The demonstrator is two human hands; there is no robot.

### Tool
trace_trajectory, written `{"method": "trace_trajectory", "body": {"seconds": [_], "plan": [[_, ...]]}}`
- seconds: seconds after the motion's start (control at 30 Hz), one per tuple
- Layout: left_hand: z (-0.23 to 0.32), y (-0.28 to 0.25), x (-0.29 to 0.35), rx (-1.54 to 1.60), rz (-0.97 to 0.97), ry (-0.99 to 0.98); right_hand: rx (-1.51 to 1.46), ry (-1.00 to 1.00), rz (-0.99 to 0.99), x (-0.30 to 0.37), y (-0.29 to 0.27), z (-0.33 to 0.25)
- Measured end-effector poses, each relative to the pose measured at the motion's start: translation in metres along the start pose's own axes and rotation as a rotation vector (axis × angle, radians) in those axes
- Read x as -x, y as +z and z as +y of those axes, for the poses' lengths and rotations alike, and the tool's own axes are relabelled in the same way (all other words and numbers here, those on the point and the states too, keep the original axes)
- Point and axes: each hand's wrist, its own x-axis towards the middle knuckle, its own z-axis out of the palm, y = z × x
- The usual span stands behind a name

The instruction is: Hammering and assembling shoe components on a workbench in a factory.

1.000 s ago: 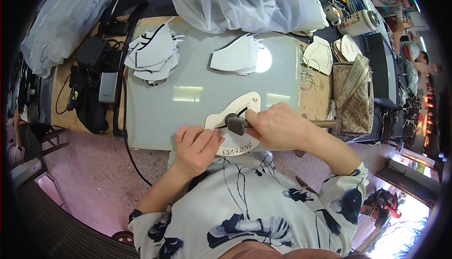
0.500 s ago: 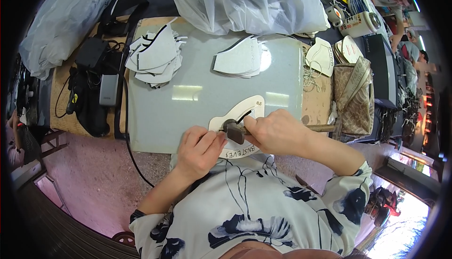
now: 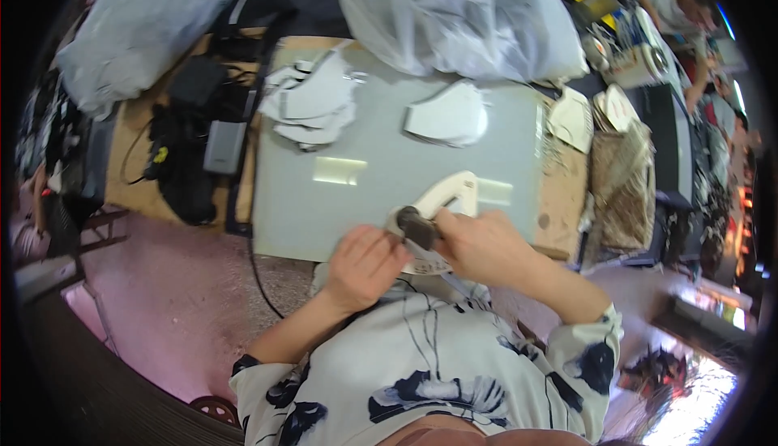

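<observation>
My right hand is closed around a hammer, its dark head over a cream curved shoe-pattern template at the table's near edge. Part of the template lies hidden beneath the hammer and my fingers. At the template's left side my left hand has its fingers pinched together close to the hammer head. What those fingertips hold, if anything, is too blurred to make out. Beyond my hands lie a messy pile of white cut pieces on the left and a neater white stack on the right.
A grey board covers the wooden table. Translucent plastic bags bulge along the back. Black adapters, cables and a grey box sit at the left. At the right are more cream templates and a brown patterned bag.
The whole view has shifted and blurred, with the table now farther right and slightly lower. My hands and the hammer remain together at the template.
</observation>
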Motion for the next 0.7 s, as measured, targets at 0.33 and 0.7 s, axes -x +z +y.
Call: {"method": "trace_trajectory", "body": {"seconds": [0.33,0.7], "plan": [[-0.001,0.001,0.002,0.020,0.069,0.049,0.134,0.161,0.030,0.015,0.014,-0.016],[-0.008,-0.003,0.002,0.128,0.038,0.057,0.132,0.193,0.070,0.015,0.018,-0.015]]}}
